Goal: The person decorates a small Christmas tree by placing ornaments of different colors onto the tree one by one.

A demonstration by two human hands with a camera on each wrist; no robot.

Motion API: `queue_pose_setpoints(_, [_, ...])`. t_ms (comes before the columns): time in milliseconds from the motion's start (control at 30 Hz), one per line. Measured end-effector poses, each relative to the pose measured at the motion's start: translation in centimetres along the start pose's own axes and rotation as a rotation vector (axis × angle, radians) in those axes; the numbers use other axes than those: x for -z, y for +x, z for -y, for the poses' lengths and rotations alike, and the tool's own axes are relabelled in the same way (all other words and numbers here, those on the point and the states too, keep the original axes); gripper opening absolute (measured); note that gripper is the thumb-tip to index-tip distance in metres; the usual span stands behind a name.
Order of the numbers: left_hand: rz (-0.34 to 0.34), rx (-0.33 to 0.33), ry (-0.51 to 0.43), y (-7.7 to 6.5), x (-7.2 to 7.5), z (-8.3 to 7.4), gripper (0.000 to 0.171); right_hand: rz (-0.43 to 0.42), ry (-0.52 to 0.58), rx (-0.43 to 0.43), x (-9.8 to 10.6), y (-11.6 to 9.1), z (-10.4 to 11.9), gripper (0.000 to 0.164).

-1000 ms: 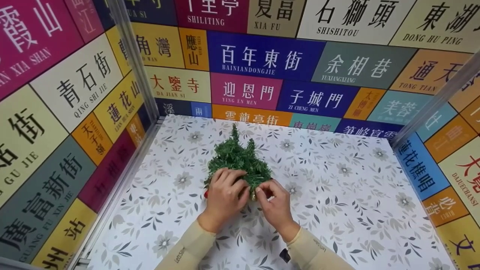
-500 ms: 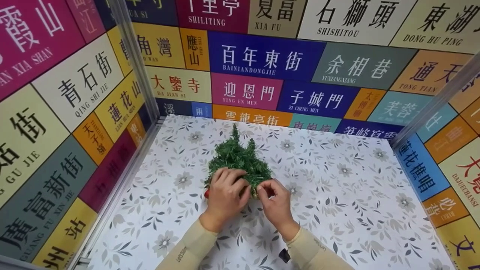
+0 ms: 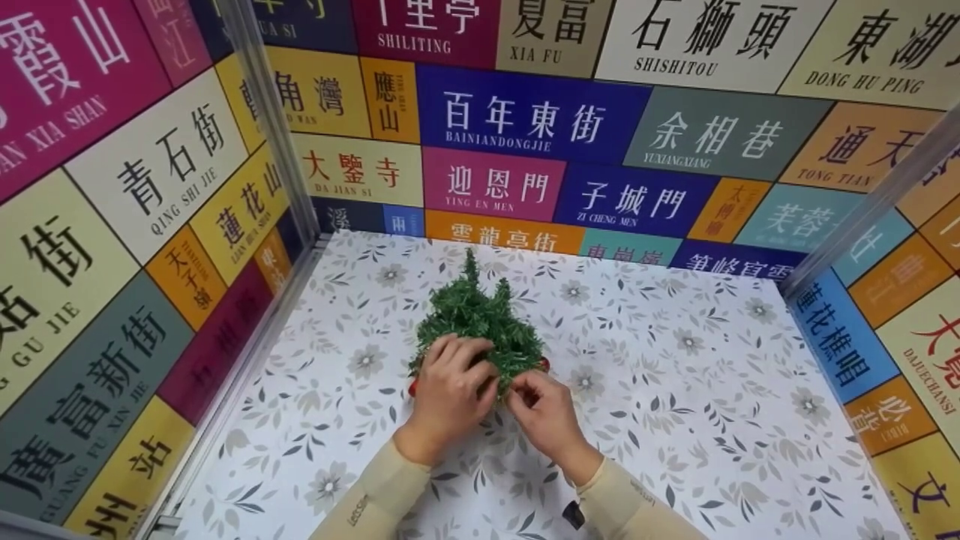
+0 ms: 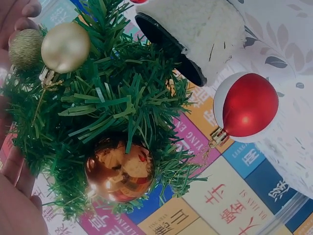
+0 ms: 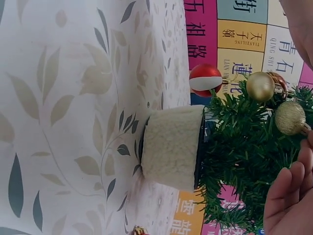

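Observation:
A small green artificial Christmas tree [image 3: 480, 315] stands in a fluffy white pot [image 5: 171, 147]. My left hand [image 3: 454, 382] lies over its left side, fingers curved round the branches. Close beside it, my right hand [image 3: 551, 412] has thumb and forefinger pinched together. In the right wrist view, its fingertips are right at the cap of a glittery gold bauble [image 5: 290, 117]. A smooth gold bauble [image 4: 65, 47], a shiny copper bauble [image 4: 122, 169] and a red-and-white bauble [image 4: 249, 105] hang nearby on the tree. The hands hide much of the lower branches in the head view.
Another red bauble [image 3: 543, 364] shows at the tree's right edge. The tabletop [image 3: 697, 420] has a white floral cover. Walls with coloured sign panels [image 3: 532, 112] enclose it at the back and both sides, with metal posts [image 3: 277, 127] at the corners.
My right hand has shifted slightly left and down towards the left hand, uncovering the red bauble at the tree's right edge. My left hand and the tree stay nearly still.

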State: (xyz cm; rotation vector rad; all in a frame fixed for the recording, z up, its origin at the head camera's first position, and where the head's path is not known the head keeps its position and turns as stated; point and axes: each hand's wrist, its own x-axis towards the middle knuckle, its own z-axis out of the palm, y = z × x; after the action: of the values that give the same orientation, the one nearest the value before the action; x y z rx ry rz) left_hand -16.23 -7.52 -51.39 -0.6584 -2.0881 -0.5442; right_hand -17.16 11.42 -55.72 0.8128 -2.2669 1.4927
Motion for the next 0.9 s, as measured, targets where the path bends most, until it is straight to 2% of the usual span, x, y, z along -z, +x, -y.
queue_pose_setpoints(167, [0.019, -0.007, -0.007, 0.0, 0.1, 0.0, 0.006, -0.003, -0.012, 0.018, 0.1, -0.1, -0.2, 0.015])
queue_pose_setpoints(367, [0.022, -0.012, -0.034, -0.2, 0.4, 0.1, 0.007, -0.029, -0.020, 0.059, 0.6, 0.6, 3.2, 0.017])
queue_pose_setpoints(433, [0.019, -0.013, -0.039, -0.2, 0.4, 0.1, 0.011, -0.036, -0.021, 0.076, 0.8, 0.8, 4.0, 0.018])
queue_pose_setpoints(600, [0.011, -0.016, -0.025, -0.4, 0.3, 0.2, 0.023, -0.048, -0.019, 0.101, 0.9, 0.8, 4.0, 0.019])
queue_pose_setpoints(900, [-0.007, 0.017, 0.006, -0.8, 0.4, 0.4, 0.052, -0.036, -0.011, 0.086, 1.4, 0.7, 3.8, 0.016])
